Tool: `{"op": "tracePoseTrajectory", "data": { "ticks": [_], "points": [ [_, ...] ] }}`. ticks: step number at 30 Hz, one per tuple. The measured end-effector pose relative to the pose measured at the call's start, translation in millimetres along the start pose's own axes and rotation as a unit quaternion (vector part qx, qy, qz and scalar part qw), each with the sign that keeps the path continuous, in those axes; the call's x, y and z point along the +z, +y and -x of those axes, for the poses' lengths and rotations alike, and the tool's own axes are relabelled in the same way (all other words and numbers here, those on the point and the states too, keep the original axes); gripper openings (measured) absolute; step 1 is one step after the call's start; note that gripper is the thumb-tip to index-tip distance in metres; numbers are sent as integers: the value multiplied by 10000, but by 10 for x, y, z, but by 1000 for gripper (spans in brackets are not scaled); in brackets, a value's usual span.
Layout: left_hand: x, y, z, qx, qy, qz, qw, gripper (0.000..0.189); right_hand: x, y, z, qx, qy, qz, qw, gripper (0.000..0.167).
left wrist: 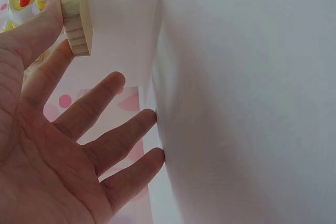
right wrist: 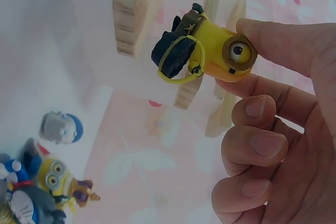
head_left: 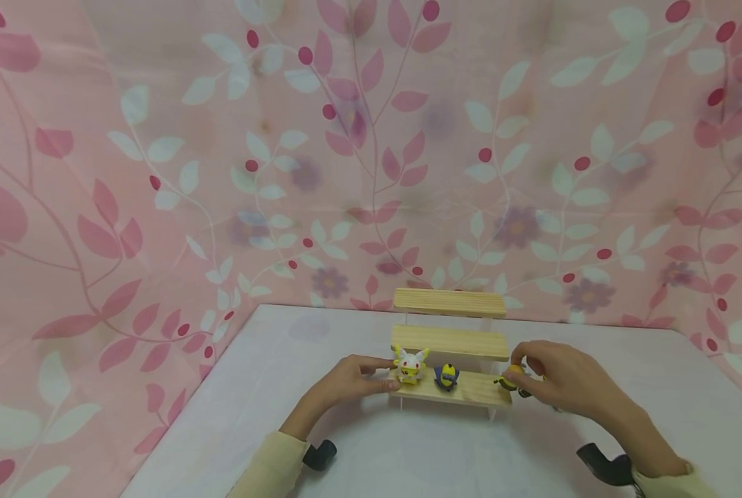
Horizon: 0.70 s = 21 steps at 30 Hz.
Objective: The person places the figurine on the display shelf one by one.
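Observation:
A three-tier wooden display stand (head_left: 450,339) with pale steps stands on the white table. On its lowest step are a white-and-yellow figurine (head_left: 411,366) at the left and a yellow figurine in dark blue (head_left: 447,377) nearer the middle. My left hand (head_left: 361,379) touches the left end of that step beside the white-and-yellow figurine, its fingers (left wrist: 121,135) spread and fairly straight. At the step's right end, my right hand (head_left: 563,377) pinches a one-eyed yellow Minion figurine (right wrist: 212,53) by its head between thumb and index finger. It is tilted sideways in the right wrist view.
Several more figurines stand on the table to the right, among them a Minion with a purple-and-gold crown (right wrist: 55,174) and a grey-and-blue head-shaped one (right wrist: 60,127). Behind the table hangs a pink leaf-patterned cloth (head_left: 371,138).

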<state>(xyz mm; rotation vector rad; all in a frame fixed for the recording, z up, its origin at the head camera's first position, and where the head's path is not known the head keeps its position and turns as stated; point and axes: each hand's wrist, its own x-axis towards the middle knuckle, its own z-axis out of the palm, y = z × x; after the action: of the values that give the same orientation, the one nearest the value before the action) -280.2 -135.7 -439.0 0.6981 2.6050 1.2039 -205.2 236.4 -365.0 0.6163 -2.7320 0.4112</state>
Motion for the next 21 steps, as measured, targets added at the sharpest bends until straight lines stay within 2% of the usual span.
{"op": "tracePoseTrajectory", "data": {
  "ticks": [14, 21],
  "points": [
    [5, 2, 4, 19, 17, 46, 10000, 48, 128, -128, -129, -307, 82, -138, 9994, 19],
    [-2, 34, 13, -54, 19, 7, 10000, 49, 197, -141, -157, -287, -73, -100, 9995, 17]
  ]
}}
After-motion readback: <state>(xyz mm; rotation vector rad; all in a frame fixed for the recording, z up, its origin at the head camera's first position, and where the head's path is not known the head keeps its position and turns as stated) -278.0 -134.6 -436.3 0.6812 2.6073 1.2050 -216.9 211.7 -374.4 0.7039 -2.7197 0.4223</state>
